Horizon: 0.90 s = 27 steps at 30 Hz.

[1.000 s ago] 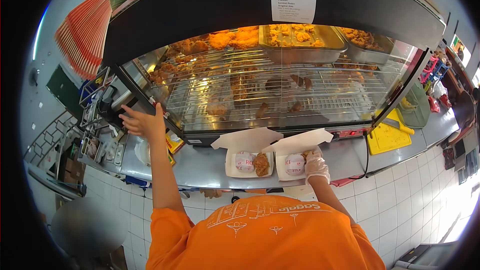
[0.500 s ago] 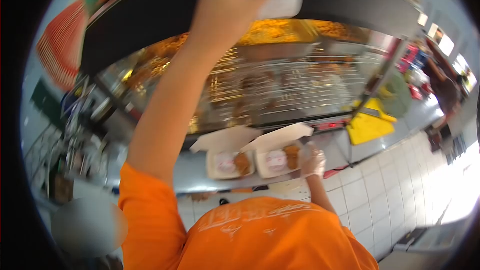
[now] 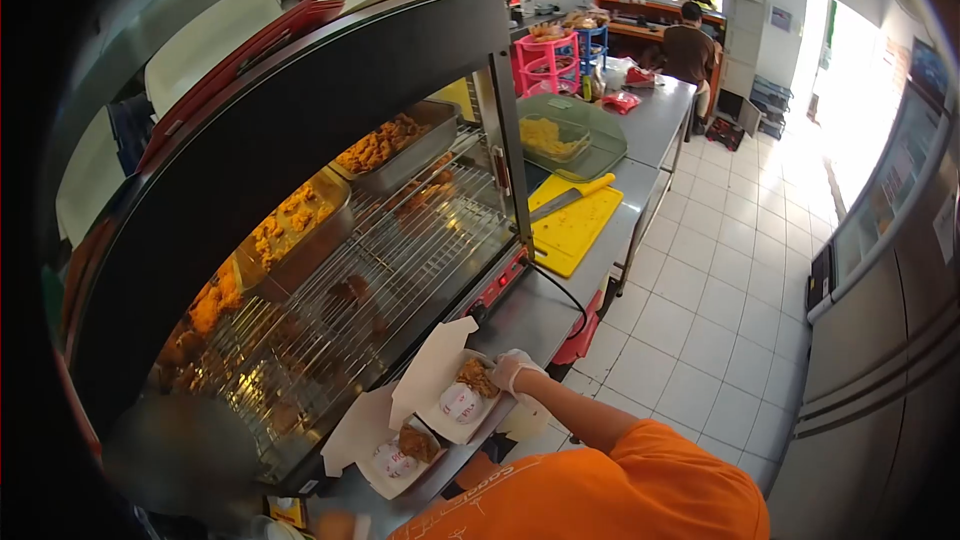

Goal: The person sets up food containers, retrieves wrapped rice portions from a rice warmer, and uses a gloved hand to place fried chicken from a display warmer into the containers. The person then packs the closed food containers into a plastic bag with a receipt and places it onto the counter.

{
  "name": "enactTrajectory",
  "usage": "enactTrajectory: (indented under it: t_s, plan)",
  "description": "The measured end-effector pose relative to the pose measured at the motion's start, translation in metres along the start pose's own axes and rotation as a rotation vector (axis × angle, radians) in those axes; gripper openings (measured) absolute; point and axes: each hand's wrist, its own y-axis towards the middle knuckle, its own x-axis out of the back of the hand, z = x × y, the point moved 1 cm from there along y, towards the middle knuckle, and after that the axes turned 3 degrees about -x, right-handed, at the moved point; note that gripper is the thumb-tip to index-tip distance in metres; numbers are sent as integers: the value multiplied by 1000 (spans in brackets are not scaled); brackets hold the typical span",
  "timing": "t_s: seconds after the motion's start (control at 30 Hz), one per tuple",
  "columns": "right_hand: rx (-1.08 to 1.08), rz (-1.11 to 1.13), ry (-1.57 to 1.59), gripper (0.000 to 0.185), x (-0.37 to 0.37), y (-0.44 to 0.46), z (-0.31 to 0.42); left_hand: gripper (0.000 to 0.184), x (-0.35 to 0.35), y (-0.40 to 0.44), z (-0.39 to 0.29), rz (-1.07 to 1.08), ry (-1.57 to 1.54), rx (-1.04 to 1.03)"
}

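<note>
Two open cardboard meal boxes sit side by side at the counter's front edge. The right-hand box (image 3: 433,386) contains a piece of fried chicken (image 3: 476,376) and a round item in printed white wrap (image 3: 461,403). Similar contents lie in the left-hand box (image 3: 360,437), with its chicken (image 3: 418,443) beside the wrapped item (image 3: 395,459). My right hand (image 3: 514,370), in a clear glove, is closed at the far right corner of the right-hand box, gripping its edge. Only a blurred bit of my left hand (image 3: 335,523) shows at the bottom edge; its fingers are hidden.
A glass-fronted warmer (image 3: 500,240) with wire racks and trays of fried food (image 3: 385,145) stands behind the boxes. Farther along lie a yellow cutting board (image 3: 580,230), a knife (image 3: 560,202) and a green-lidded container (image 3: 575,135). A person (image 3: 690,52) sits at the back; a fridge (image 3: 880,200) stands right.
My view has swung to the right. My left hand, raised before with a white paper slip, is now low at the bottom edge. My right hand stays at the right-hand box.
</note>
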Motion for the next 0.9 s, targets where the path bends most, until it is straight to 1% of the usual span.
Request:
enactTrajectory:
  t_s: [0.03,0.07,0.1,0.17,0.27,0.33,0.37,0.43,0.47,0.5,0.57,0.67,0.77,0.87,0.9]
  plan:
    - [27,19,-73,31,-7,12,-2,27,-12,-5,-4,67,-205,184]
    - [56,43,-147,30,-17,22,-3,29,-22,-6,-15,85,-397,330]
    - [60,65,-179,31,-26,30,-5,30,-29,-4,-24,64,-518,366]
    - [66,100,-250,32,-36,42,-7,34,-42,1,-40,26,-689,378]
    - [-167,-118,213,36,-29,10,0,38,-57,13,-55,-26,-802,329]
    - [-89,-164,177,38,-13,-29,5,42,-57,24,-74,-100,-794,284]
    - [-70,-192,202,38,-19,-33,-2,42,-55,31,-88,-164,-759,266]
    - [-49,-256,300,41,-39,-34,-19,43,-65,42,-91,-58,-881,323]
    - [-48,-251,238,44,-53,-32,-31,46,-72,49,-87,-7,-934,354]
    - [-46,-247,176,46,-60,-36,-38,45,-87,59,-79,-65,-871,355]
    - [-38,-154,-220,54,-43,-65,-37,43,-118,77,-69,-191,-743,346]
    - [-85,-80,-209,65,-34,-86,-54,43,-92,61,-98,-349,-677,255]
    - [-78,-86,-60,83,-37,-91,-94,45,-125,87,-93,-471,-1451,310]
    - [-1,-204,-85,90,-43,-93,-140,48,-120,97,-123,-344,-1512,298]
    - [22,-215,-92,84,-39,-94,-157,48,-102,91,-152,-302,-1500,338]
